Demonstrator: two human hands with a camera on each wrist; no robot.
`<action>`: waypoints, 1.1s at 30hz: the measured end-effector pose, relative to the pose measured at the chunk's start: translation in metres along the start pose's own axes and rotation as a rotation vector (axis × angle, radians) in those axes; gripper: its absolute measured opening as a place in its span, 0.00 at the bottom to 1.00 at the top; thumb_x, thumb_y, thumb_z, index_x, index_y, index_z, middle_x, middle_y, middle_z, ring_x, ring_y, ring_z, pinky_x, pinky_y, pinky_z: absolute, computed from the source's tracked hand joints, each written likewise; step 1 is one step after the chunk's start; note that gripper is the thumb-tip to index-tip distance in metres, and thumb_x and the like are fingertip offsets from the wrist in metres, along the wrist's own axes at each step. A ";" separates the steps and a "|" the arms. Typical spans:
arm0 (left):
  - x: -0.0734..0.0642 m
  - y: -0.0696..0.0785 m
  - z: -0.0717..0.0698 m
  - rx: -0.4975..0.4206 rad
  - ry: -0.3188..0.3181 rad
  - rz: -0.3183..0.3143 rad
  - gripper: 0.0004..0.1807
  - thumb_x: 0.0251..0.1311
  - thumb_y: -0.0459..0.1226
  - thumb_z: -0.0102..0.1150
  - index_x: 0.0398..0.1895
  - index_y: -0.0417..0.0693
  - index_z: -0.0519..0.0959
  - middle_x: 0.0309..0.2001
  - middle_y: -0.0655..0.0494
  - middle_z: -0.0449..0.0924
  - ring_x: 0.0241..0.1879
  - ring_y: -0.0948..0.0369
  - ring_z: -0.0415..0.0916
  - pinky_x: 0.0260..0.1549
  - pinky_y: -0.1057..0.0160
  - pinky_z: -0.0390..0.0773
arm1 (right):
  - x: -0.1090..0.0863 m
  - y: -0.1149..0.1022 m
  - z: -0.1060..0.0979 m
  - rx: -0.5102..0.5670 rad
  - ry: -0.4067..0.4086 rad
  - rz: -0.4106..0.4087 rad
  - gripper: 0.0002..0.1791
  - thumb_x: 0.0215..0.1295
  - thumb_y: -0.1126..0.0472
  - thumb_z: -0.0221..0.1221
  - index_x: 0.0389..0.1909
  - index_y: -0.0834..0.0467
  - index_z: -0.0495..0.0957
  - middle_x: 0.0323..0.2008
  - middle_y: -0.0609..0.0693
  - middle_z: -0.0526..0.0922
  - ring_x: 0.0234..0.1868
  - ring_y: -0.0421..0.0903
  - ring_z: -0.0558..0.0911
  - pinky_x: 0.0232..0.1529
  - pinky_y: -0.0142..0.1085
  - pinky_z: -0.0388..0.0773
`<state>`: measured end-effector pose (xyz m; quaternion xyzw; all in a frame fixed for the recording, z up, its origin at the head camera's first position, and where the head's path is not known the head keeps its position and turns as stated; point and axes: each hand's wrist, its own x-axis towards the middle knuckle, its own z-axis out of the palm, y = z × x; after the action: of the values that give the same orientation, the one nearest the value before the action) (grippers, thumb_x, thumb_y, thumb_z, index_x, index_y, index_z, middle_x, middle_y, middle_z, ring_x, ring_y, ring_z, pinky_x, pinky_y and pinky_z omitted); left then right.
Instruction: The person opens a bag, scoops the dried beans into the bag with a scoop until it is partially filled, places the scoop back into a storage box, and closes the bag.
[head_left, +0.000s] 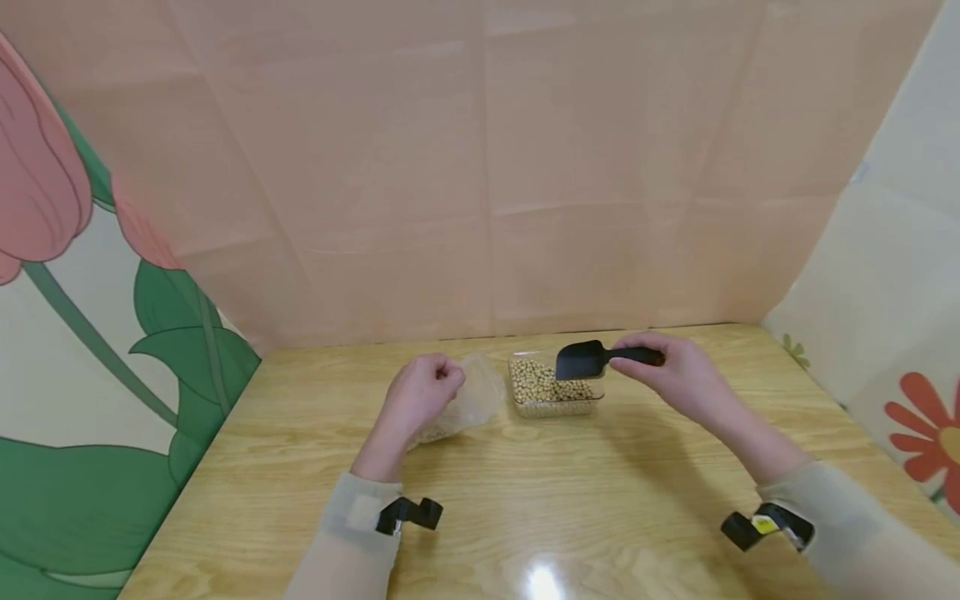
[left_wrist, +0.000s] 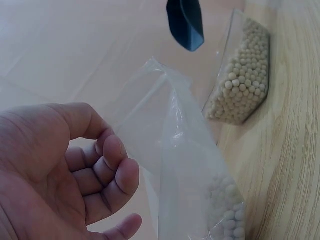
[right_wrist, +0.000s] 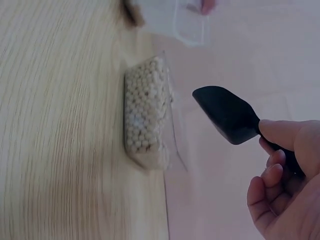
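Observation:
My left hand (head_left: 422, 390) pinches the rim of a clear plastic bag (head_left: 480, 395), its fingers curled at the film. Pale round beans (left_wrist: 230, 212) lie in the bottom of the bag, which stands up from the table. To its right sits a clear rectangular container (head_left: 557, 409) filled with the same beans (right_wrist: 143, 102). My right hand (head_left: 678, 375) grips a small black scoop (head_left: 581, 361) by its handle, thumb along the neck. The scoop's blade (right_wrist: 227, 114) is over the container, pointing left toward the bag.
The wood-grain table (head_left: 510, 500) runs back to a pinkish cloth (head_left: 480, 183) hung behind it. Flower-printed panels stand at the left and right sides. Each sleeve carries a black wrist camera, one on the left (head_left: 408, 514) and one on the right (head_left: 765, 527).

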<state>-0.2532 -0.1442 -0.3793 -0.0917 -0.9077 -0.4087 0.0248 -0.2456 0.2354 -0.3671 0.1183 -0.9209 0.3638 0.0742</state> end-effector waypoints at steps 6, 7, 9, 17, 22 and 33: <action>0.001 -0.001 0.001 0.000 0.002 -0.003 0.13 0.77 0.38 0.55 0.35 0.44 0.85 0.27 0.56 0.81 0.22 0.58 0.68 0.27 0.57 0.69 | 0.006 0.011 -0.006 -0.032 -0.029 -0.001 0.22 0.77 0.43 0.69 0.60 0.52 0.89 0.61 0.59 0.87 0.40 0.51 0.80 0.37 0.41 0.76; 0.001 -0.002 0.001 -0.001 0.003 -0.003 0.13 0.77 0.38 0.55 0.35 0.44 0.85 0.27 0.56 0.81 0.22 0.58 0.68 0.27 0.57 0.69 | 0.007 0.012 -0.006 -0.033 -0.034 -0.005 0.21 0.77 0.43 0.69 0.60 0.53 0.89 0.60 0.60 0.87 0.39 0.51 0.80 0.36 0.41 0.76; 0.001 -0.002 0.001 0.000 0.003 -0.002 0.13 0.77 0.38 0.55 0.35 0.44 0.85 0.27 0.56 0.81 0.22 0.58 0.68 0.27 0.57 0.69 | 0.009 0.015 -0.008 -0.050 -0.041 -0.018 0.21 0.76 0.44 0.70 0.59 0.53 0.89 0.59 0.60 0.88 0.38 0.51 0.79 0.36 0.41 0.76; 0.002 -0.003 0.001 0.005 0.004 -0.006 0.13 0.77 0.38 0.55 0.35 0.44 0.85 0.27 0.56 0.80 0.22 0.58 0.67 0.28 0.57 0.69 | 0.018 0.021 -0.012 -0.067 -0.091 -0.018 0.22 0.75 0.45 0.71 0.60 0.56 0.89 0.55 0.60 0.87 0.31 0.49 0.76 0.32 0.41 0.74; 0.002 -0.002 0.001 0.006 0.004 -0.004 0.13 0.77 0.38 0.55 0.35 0.43 0.85 0.27 0.55 0.80 0.22 0.58 0.68 0.28 0.57 0.69 | 0.022 0.022 -0.012 -0.081 -0.117 -0.021 0.21 0.75 0.47 0.71 0.58 0.56 0.89 0.54 0.59 0.88 0.33 0.49 0.78 0.33 0.41 0.75; 0.003 -0.002 0.001 0.005 0.003 -0.009 0.13 0.77 0.39 0.55 0.34 0.44 0.85 0.27 0.56 0.81 0.23 0.57 0.68 0.28 0.57 0.70 | 0.028 0.020 -0.006 -0.103 -0.185 -0.057 0.17 0.75 0.49 0.71 0.57 0.55 0.90 0.54 0.55 0.90 0.47 0.49 0.85 0.45 0.47 0.80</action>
<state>-0.2560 -0.1445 -0.3808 -0.0870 -0.9091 -0.4067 0.0246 -0.2776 0.2489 -0.3691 0.1736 -0.9377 0.3011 0.0053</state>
